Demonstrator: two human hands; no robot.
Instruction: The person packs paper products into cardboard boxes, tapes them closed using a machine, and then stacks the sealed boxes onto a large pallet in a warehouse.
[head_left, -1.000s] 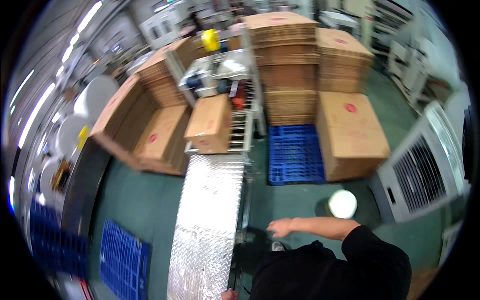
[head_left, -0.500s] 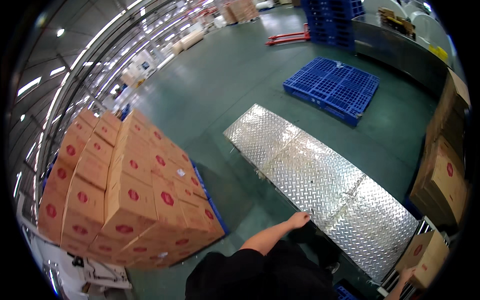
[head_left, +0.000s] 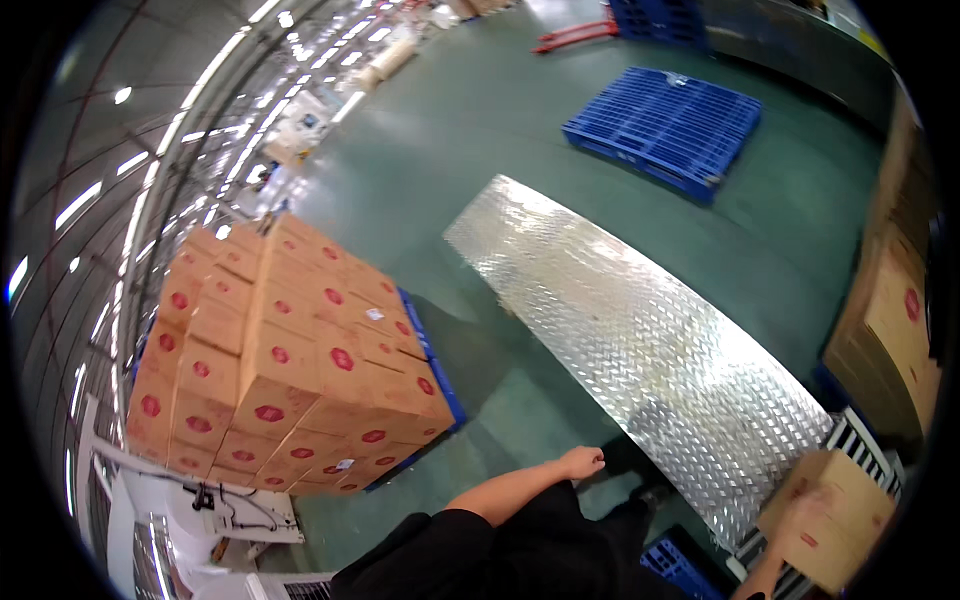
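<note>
My left hand (head_left: 583, 462) hangs free over the green floor, fingers loosely apart and holding nothing, just short of the near edge of a long shiny metal tread-plate ramp (head_left: 640, 330). At the lower right my right hand (head_left: 803, 503) is blurred and lies against the side of a brown cardboard box (head_left: 850, 500), which sits on a roller conveyor (head_left: 862, 440). Whether the fingers grip the box is not visible.
A tall pallet stack of brown boxes with red round marks (head_left: 290, 370) stands to the left on a blue pallet. An empty blue pallet (head_left: 665, 130) lies on the floor beyond the ramp. More boxes (head_left: 895, 310) stand at the right edge, and a white machine (head_left: 190, 505) at lower left.
The view has swung round from the conveyor and box stacks to the ramp and the pallet stack. My right hand has come up onto the box at the lower right.
</note>
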